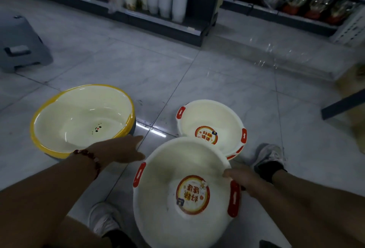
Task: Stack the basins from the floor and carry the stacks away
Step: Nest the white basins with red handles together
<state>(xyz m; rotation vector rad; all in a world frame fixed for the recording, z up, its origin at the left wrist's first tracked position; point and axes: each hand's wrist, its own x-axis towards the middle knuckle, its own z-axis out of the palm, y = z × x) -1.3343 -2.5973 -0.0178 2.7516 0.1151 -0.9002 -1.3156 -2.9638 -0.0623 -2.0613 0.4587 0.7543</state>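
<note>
A white basin with red handles (158, 188) is lifted near me, tilted, with a round red sticker inside. My right hand (240, 178) grips its right rim beside the red handle. Behind it a stack of similar white basins (209, 117) stands on the floor. To the left sits a larger cream basin with a yellow rim (79, 117), nested on others. My left hand (120, 149) hovers between the yellow basin and the lifted one, fingers straight, holding nothing.
A grey plastic stool (21, 44) stands at the far left. Store shelves (158, 10) with goods run along the back. A dark low edge (343, 105) juts in at the right. My two shoes (270, 158) are on the tiled floor (138, 69).
</note>
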